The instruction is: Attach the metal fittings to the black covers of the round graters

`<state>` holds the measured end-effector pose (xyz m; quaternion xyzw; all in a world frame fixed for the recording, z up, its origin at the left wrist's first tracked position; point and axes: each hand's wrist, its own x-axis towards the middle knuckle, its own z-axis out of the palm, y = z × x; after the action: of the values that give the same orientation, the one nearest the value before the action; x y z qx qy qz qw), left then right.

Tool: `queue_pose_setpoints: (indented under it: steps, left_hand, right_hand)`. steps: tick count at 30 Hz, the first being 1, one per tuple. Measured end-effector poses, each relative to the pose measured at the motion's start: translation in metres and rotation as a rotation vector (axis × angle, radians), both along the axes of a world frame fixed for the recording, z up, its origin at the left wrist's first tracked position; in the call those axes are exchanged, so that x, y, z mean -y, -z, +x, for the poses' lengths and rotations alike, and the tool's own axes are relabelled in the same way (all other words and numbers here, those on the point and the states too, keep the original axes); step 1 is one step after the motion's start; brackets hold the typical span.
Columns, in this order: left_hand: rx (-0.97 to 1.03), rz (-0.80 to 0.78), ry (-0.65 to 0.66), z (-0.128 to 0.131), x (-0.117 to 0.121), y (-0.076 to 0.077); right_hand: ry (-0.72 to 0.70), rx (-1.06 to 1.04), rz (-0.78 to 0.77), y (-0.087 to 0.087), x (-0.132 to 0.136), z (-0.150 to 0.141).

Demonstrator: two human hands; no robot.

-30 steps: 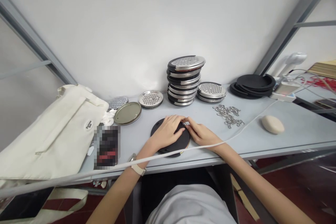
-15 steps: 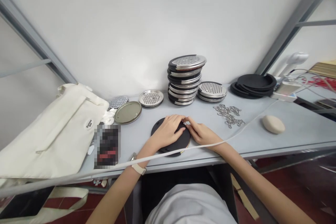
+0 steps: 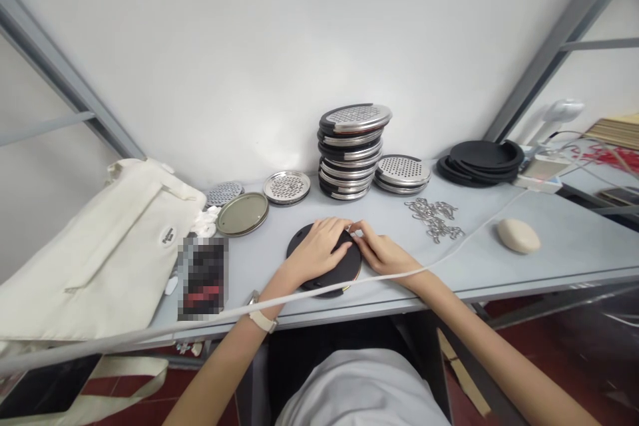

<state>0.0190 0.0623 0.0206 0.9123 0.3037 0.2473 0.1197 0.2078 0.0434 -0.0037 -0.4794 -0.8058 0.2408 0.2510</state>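
Observation:
A black round cover (image 3: 327, 273) lies on the table in front of me, with a thin gold-coloured edge along its right side. My left hand (image 3: 324, 246) rests across its top. The left fingers bend toward the far right rim, and the thumb presses on the surface. At that same rim my right hand (image 3: 374, 246) is closed in a pinch, its fingertips almost meeting the left ones. Whatever small piece sits between the right fingertips is too hidden to name. Right of the hands lies a pile of small metal clips (image 3: 434, 218).
Behind the hands rises a tall stack of round graters (image 3: 352, 153); a shorter grater stack (image 3: 402, 173) stands beside it. Black round covers (image 3: 482, 163) lie at the back right. Olive lids (image 3: 243, 214) and a cream bag (image 3: 104, 259) are left. A white cable (image 3: 319, 291) crosses in front.
The right fingers have shifted very slightly at the cover's rim. The left hand and the cover stay in place; the view has moved a little.

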Motion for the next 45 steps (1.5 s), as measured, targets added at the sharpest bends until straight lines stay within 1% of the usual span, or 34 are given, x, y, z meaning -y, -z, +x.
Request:
queue_pose_setpoints:
  steps: [5, 13, 20, 25, 30, 39, 45]
  left_hand:
    - [-0.007, 0.009, -0.002, 0.000, 0.000, -0.001]
    - [-0.049, 0.045, -0.003, -0.001, 0.002, -0.004]
    - [-0.047, 0.051, -0.015, -0.001, 0.002, -0.004]
    - [-0.047, 0.043, -0.020, -0.001, 0.002, -0.004]
    - [-0.057, 0.047, -0.026, -0.001, 0.002, -0.004]
    - [-0.067, 0.045, -0.016, 0.000, 0.002, -0.003]
    - [-0.072, 0.041, -0.007, 0.000, 0.001, -0.002]
  right_hand:
    - [0.012, -0.080, -0.007, 0.001, 0.000, -0.002]
    - [0.032, -0.014, 0.040, 0.003, -0.002, 0.001]
    - [0.008, -0.052, 0.037, 0.001, 0.000, 0.001]
    - [-0.025, -0.132, 0.001, -0.001, 0.003, 0.000]
    - [-0.026, -0.203, -0.008, 0.001, 0.002, -0.001]
    - [0.011, -0.188, -0.064, -0.007, 0.005, 0.000]
    - [0.010, -0.210, -0.060, -0.005, 0.004, 0.000]
